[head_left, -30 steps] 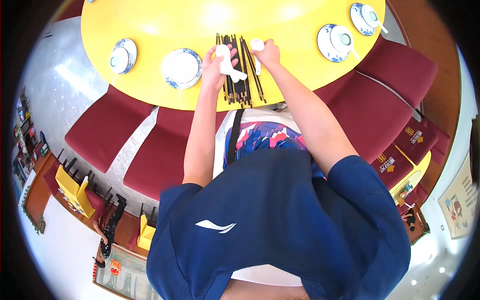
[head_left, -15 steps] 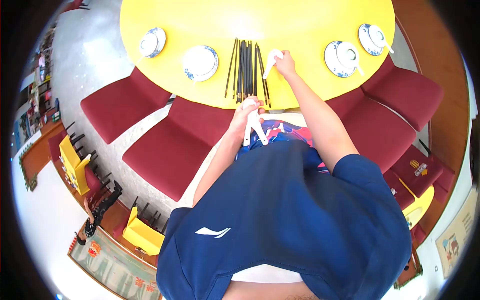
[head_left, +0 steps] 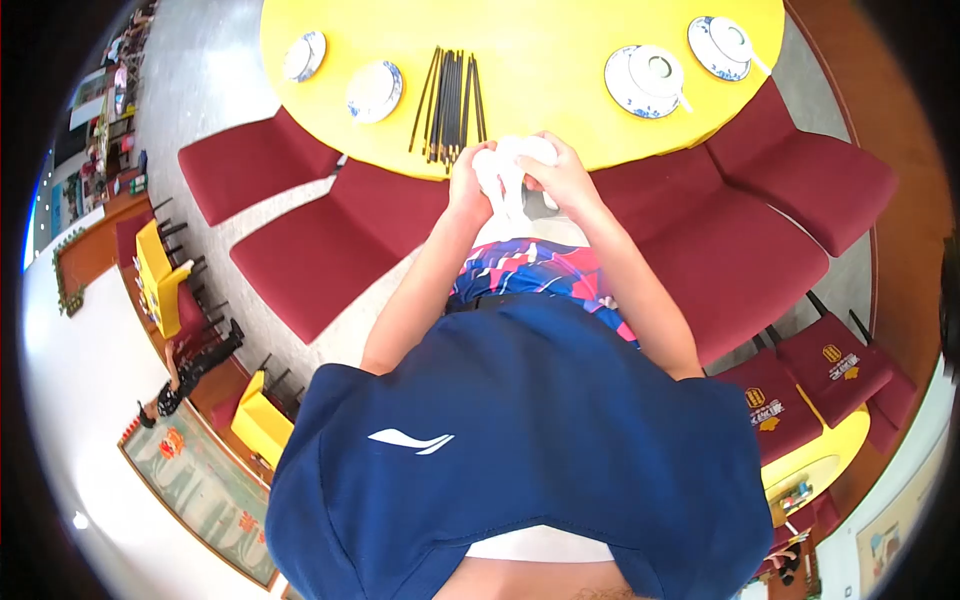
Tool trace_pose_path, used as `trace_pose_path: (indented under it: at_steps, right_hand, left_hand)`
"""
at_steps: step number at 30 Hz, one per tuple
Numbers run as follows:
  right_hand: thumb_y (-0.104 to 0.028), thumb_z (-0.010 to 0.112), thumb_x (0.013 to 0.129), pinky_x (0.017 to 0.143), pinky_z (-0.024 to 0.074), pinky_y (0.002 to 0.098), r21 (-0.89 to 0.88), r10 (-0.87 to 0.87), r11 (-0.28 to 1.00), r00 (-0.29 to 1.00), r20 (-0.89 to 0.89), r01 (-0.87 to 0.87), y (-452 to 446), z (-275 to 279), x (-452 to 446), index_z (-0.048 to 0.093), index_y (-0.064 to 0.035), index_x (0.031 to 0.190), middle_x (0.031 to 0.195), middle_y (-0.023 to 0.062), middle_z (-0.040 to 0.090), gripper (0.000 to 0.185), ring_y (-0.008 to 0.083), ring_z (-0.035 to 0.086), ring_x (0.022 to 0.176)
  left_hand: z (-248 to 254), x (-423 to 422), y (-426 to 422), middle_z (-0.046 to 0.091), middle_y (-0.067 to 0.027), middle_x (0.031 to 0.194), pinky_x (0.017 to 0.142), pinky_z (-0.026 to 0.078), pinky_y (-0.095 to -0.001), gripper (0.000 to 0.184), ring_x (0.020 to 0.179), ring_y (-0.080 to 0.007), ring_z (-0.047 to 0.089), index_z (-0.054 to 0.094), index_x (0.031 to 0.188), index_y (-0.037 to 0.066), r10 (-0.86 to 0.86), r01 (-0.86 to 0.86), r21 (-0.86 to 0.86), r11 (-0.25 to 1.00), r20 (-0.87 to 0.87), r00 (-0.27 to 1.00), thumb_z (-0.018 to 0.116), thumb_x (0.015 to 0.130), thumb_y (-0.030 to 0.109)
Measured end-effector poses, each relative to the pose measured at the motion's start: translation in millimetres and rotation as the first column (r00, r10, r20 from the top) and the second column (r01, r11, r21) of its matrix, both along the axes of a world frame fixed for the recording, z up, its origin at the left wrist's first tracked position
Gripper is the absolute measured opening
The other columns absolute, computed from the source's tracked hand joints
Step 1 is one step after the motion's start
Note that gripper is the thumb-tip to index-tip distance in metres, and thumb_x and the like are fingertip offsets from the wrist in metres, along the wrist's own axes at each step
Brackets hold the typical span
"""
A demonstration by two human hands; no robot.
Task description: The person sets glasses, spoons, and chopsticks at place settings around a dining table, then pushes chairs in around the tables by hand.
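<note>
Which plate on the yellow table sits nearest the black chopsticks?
The second plate from the left: it lies just left of the chopsticks, while every other plate sits farther off.

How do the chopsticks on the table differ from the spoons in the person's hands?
The chopsticks are dark, while the spoons are white. The chopsticks are straight and slim throughout; the spoons have wider, rounded ends. The chopsticks lie on the yellow table; the spoons are in the left hand and right hand. Both are in groups.
</note>
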State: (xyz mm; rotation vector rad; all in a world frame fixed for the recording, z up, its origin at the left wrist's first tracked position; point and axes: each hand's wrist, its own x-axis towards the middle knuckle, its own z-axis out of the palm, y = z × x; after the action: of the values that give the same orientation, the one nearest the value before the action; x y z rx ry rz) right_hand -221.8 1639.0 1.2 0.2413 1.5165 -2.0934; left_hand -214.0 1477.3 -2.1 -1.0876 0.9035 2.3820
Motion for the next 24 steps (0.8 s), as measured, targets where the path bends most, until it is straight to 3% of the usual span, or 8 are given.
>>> trace_pose_path:
  at_steps: [2,3,7,12,14,18,20,24]
  right_hand:
    - [-0.012,0.069,0.085,0.055,0.0468,0.0236,-0.056,-0.059,0.996,0.997,0.057,0.063,13,1,22,0.058,-0.0015,0.099,0.077,0.0025,0.061,0.021,0.0078,0.056,0.059]
    - [-0.012,0.069,0.085,0.055,0.0467,0.0236,-0.038,-0.101,0.994,0.993,0.066,0.103,19,3,31,0.058,-0.0013,0.097,0.077,0.0025,0.06,0.02,0.0072,0.056,0.06]
    - [-0.011,0.07,0.084,0.063,0.0501,0.0252,0.029,-0.125,0.992,0.991,0.039,0.124,25,-11,56,0.061,0.0009,0.097,0.083,0.0048,0.063,0.02,0.0101,0.06,0.07]
    - [-0.009,0.071,0.083,0.074,0.0521,0.0275,-0.012,-0.124,0.992,0.992,-0.013,0.124,5,-16,82,0.063,0.0025,0.102,0.093,0.009,0.068,0.024,0.0147,0.065,0.084]
    - [-0.008,0.07,0.082,0.077,0.0524,0.0286,0.077,-0.029,0.996,0.996,-0.081,0.036,-5,-26,92,0.064,0.0018,0.105,0.096,0.0104,0.069,0.026,0.0149,0.066,0.087]
    - [-0.011,0.074,0.079,0.079,0.0522,0.0293,0.223,0.144,0.966,0.988,-0.056,-0.128,-27,-7,103,0.061,-0.0006,0.107,0.101,0.0114,0.067,0.032,0.0158,0.065,0.092]
    - [-0.013,0.075,0.078,0.08,0.0519,0.0298,0.215,0.228,0.955,0.969,-0.101,-0.202,-55,-17,122,0.059,-0.0005,0.107,0.102,0.0112,0.066,0.036,0.0166,0.064,0.094]
    - [-0.02,0.079,0.078,0.081,0.0511,0.0322,0.298,0.388,0.898,0.904,-0.183,-0.325,-116,-26,175,0.054,-0.0012,0.111,0.102,0.012,0.065,0.045,0.0198,0.063,0.094]
  left_hand:
    - [16,8,30,0.06,-0.0102,0.083,0.066,0.052,-0.0385,0.021,0.075,-0.0225,0.061,0.055,0.093,0.009,0.13,-0.127,-0.031,0.991,0.09,0.987,0.048,0.096,0.028]
    - [-1,20,28,0.062,-0.0115,0.091,0.08,0.052,-0.0407,0.018,0.09,-0.0242,0.063,0.057,0.098,0.007,0.087,-0.087,0.023,0.996,0.007,0.996,0.052,0.096,0.024]
    - [-17,51,45,0.064,-0.0088,0.094,0.088,0.051,-0.0397,0.019,0.093,-0.0233,0.062,0.057,0.098,0.006,0.1,-0.101,-0.029,0.994,-0.034,0.994,0.05,0.097,0.024]
    - [-25,86,44,0.064,-0.0103,0.095,0.089,0.051,-0.0391,0.017,0.093,-0.0238,0.062,0.055,0.092,0.004,0.274,-0.274,-0.003,0.962,-0.041,0.961,0.05,0.092,0.02]
    - [-21,99,39,0.063,-0.0128,0.095,0.084,0.052,-0.0399,0.018,0.092,-0.0247,0.062,0.055,0.094,0.002,0.313,-0.312,0.025,0.95,-0.05,0.949,0.052,0.092,0.019]
    - [-7,127,27,0.063,-0.0112,0.096,0.085,0.053,-0.0374,0.018,0.092,-0.0225,0.062,0.057,0.1,0.003,0.383,-0.402,-0.174,0.899,-0.13,0.914,0.056,0.094,0.02]
    - [-13,159,2,0.063,-0.0107,0.099,0.083,0.053,-0.0345,0.016,0.095,-0.0209,0.062,0.057,0.103,0.001,0.455,-0.481,-0.149,0.864,-0.176,0.873,0.06,0.094,0.014]
    - [10,227,-41,0.061,-0.0085,0.104,0.082,0.053,-0.0322,0.03,0.097,-0.0184,0.062,0.054,0.116,0.003,0.614,-0.646,-0.182,0.741,-0.205,0.762,0.067,0.09,0.009]
